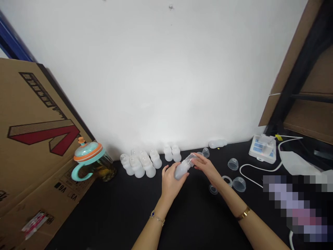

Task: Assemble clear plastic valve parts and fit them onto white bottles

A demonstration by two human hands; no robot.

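Two bare hands meet over a black surface [109,218] in the single head view: the left hand [170,184] is closed around a frosted translucent plastic bottle [181,170], and the right hand [204,168] pinches a clear plastic cup-shaped piece [191,159] at its neck. A cluster of upright frosted plastic bottles [137,166] stands just left; a slippery grip could drop the held bottle and topple them. A tan cardboard box [33,139] shows printed "V6" and "V3."

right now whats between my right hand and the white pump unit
The head view shows a clear plastic cup and a white cable between the right hand and the white pump unit.
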